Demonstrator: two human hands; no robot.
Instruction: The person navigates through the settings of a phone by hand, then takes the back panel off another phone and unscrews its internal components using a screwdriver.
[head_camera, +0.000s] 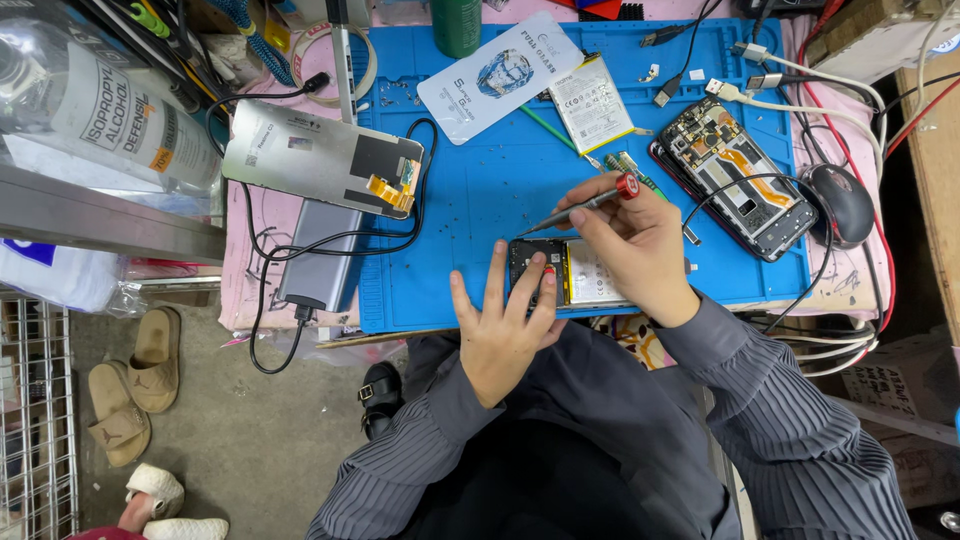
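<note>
The left hand (505, 335) presses flat, fingers apart, pinning the opened phone (565, 272) on the blue mat (480, 180); the right hand (635, 245) is clamped on a screwdriver (585, 205), tip angled into it.

An opened phone (560, 272), back cover off with dark circuit board and pale battery exposed, lies flat at the blue mat's (480, 190) near edge, while a slim red-capped screwdriver (585, 204) slants down onto its upper-left corner.
</note>
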